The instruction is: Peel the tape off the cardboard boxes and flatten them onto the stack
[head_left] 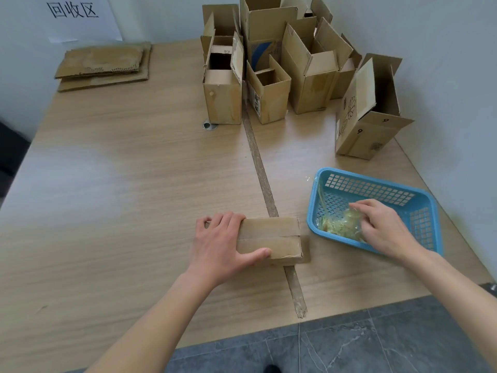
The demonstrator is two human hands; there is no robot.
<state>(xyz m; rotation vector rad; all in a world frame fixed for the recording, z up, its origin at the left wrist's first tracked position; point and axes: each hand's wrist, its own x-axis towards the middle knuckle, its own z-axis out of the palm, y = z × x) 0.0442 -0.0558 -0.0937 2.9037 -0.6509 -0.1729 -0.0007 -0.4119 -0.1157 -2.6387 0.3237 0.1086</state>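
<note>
Far off at the back left of the wooden table (113, 162), under a paper sign (78, 14) taped to the wall, lies the stack (103, 64) of flattened cardboard, its long edges running left to right.

Nearer the front edge, the left hand (223, 247) grips the closed cardboard box (270, 240): fingers curled over its far left corner, thumb lying along the near top edge. The box sits flat on the table, long axis running left to right, its free end pointing toward the basket. Bands of brown tape (269, 235) run along that same axis across its top. It rests right over a dark strip (259, 168) that crosses the table from back to front.

Behind it, past the middle of the table, a cluster of open boxes (271, 65) stands upright with flaps raised, mouths upward; one larger box (369, 109) stands apart to their right.

Just right of the held box sits a blue plastic basket (415, 200), close but not touching it. Inside, a wad of crumpled clear tape (337, 224) lies in the near left corner. The right hand (382, 224) reaches into the basket with its fingers bent down onto the wad; whether it pinches the tape or only touches it, I cannot tell.
</note>
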